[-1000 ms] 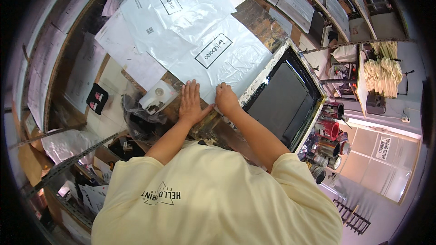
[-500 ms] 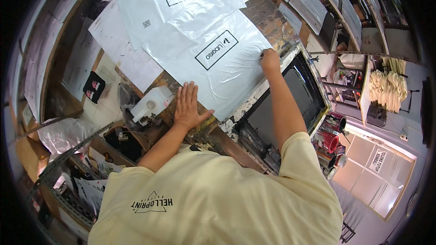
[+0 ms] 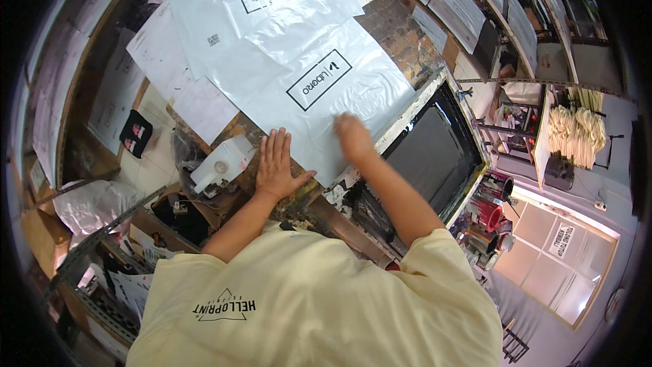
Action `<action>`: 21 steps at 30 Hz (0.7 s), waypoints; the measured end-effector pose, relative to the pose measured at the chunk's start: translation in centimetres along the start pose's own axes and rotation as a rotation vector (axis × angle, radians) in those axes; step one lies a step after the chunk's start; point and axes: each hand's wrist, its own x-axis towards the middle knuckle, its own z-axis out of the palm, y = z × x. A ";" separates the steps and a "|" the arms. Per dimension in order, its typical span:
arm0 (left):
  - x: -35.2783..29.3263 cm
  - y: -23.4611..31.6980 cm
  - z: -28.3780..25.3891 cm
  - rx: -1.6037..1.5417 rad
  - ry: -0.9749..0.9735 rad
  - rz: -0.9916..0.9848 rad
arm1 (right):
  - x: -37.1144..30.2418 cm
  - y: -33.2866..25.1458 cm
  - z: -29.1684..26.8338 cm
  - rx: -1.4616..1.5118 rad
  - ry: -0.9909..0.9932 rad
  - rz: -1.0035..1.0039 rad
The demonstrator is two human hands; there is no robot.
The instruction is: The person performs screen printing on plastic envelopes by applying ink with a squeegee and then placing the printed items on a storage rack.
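A pale grey plastic bag with a boxed black print lies on the stained work table. Another printed plastic bag is spread at its far side. My left hand rests flat with fingers spread, its thumb at the bag's near left edge. Over the bag's near right part is my right hand, blurred by motion, so its fingers cannot be made out. Right of the bag sits a screen-printing frame with dark mesh and a pale, ink-stained rim.
A white plastic container stands left of my left hand. White sheets lie under the bags' left side. Ink cans stand beyond the frame at right. Drying racks holding printed sheets line the far right. At lower left is a metal shelf.
My right hand has moved left and nearer to me, from the bag's right edge to over its near part. My left hand has stayed at about the same place.
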 end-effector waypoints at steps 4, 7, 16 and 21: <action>-0.1 0.0 -0.4 0.003 0.002 0.006 | 7.4 6.8 -7.9 -0.194 0.199 0.167; -0.1 -0.1 -0.4 -0.009 0.020 0.010 | 9.1 8.5 -8.5 -0.152 0.305 0.168; -0.1 -0.2 0.4 -0.003 -0.003 -0.018 | -1.6 -8.7 -1.3 -0.080 -0.161 -0.238; -0.1 -0.1 0.1 0.013 0.007 0.000 | 3.9 -1.1 -0.8 -0.131 0.112 -0.105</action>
